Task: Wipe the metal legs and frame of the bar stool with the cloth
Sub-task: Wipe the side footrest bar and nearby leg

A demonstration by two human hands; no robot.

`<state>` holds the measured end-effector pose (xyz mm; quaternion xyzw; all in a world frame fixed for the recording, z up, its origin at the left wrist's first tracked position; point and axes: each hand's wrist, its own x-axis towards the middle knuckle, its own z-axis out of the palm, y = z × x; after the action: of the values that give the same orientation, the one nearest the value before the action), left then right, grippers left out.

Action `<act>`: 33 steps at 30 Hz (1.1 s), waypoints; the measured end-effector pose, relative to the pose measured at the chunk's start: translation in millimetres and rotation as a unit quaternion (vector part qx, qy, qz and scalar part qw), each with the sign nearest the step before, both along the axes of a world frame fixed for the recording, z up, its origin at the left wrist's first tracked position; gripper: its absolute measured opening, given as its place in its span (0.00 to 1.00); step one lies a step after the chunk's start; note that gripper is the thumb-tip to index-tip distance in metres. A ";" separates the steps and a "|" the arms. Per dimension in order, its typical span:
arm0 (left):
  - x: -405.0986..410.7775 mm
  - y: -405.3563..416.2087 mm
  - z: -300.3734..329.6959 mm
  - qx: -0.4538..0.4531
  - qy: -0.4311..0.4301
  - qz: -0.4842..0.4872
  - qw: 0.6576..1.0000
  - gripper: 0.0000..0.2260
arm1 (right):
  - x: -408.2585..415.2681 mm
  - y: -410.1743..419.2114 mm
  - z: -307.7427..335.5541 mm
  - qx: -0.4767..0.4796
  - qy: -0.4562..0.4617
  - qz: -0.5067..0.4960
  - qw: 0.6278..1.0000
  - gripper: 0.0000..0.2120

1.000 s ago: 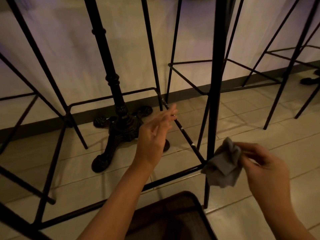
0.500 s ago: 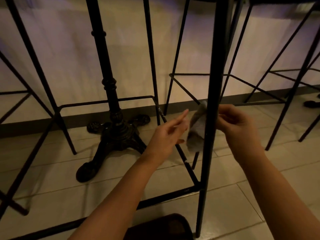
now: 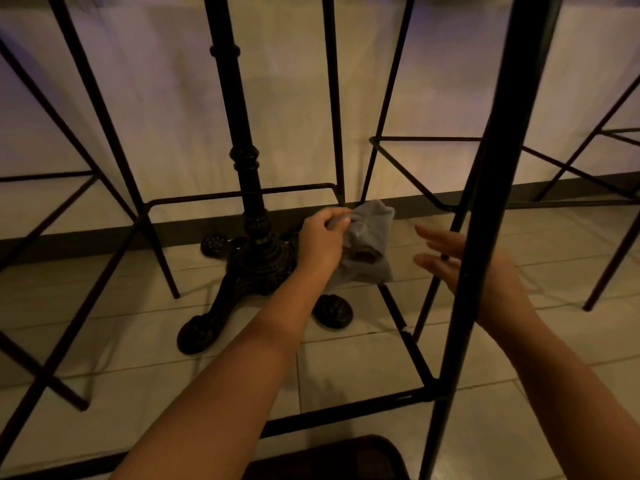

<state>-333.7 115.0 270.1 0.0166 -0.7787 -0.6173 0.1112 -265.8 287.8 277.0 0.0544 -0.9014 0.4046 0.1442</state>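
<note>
At the bottom edge of the view sits a dark rounded object [image 3: 329, 457], too dim to identify. Just beyond it the bar stool's lower frame rail [image 3: 346, 412] runs roughly left to right and slightly upward toward the right, meeting the thick near leg [image 3: 485, 209] at a joint low on the right. That leg is the stool's nearest member; its long axis is close to upright, leaning a little so the top sits further right than the foot. From the same joint a side rail [image 3: 405, 327] runs away from the camera toward the wall.

The right hand [image 3: 485, 271] is partly hidden behind the near leg, fingers spread and apart from one another; its grip is open and holds nothing. A gap separates it from the cloth.

The left hand [image 3: 322, 242] reaches further in, its grip closed on the cloth [image 3: 367, 247] with thumb and fingertips pinching the upper left edge. The grey cloth hangs crumpled, its length running top to bottom, right by the far corner of the stool frame where a thin far leg [image 3: 334, 98] rises; whether it touches the metal cannot be told.

Behind stands an ornate cast table pedestal [image 3: 249, 202] on the tiled floor [image 3: 346, 362], with neighbouring stool frames [image 3: 415, 161] and a pale wall [image 3: 166, 98]. No writing or brand marks can be read.
</note>
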 end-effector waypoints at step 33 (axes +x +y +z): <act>-100.1 36.6 -27.0 -0.055 -0.067 0.102 0.991 0.12 | -12.7 -34.4 -27.4 0.147 -0.130 0.079 0.977 0.27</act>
<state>-433.8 151.6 243.1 0.1311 -0.8113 -0.5565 0.1223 -278.5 253.3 249.7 0.0932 -0.9550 0.2811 -0.0157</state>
